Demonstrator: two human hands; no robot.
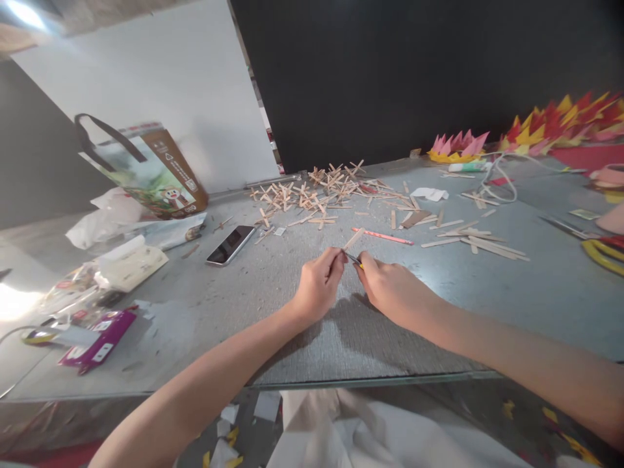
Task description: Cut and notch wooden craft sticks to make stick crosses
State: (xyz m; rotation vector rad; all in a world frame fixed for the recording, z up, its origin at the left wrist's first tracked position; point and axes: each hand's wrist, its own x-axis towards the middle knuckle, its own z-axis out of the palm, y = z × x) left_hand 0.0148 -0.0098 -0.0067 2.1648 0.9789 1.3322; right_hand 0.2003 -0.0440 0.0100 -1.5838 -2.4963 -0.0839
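The left hand (316, 286) pinched a pale, flat wooden stick (354, 239), tilted up and away, while the right hand (390, 286) gripped a small metal tool with a bit of yellow on it (355, 260), its tip meeting the stick near the left fingers. Just beyond, a slim pink patterned rod (385, 236) lay on the grey, rough-topped table (219, 351). Behind it spread a tangled heap of crossed pale wooden sticks (312, 197). A dark-screened smartphone with a silver edge (231, 245) lay to the left; to the right were scattered loose flat wooden sticks (497, 247) and, farther over, large scissors with yellow-and-red handles (604, 255). Pink-and-yellow pointed paper shapes (458, 148) stood near the dark back panel (414, 71).
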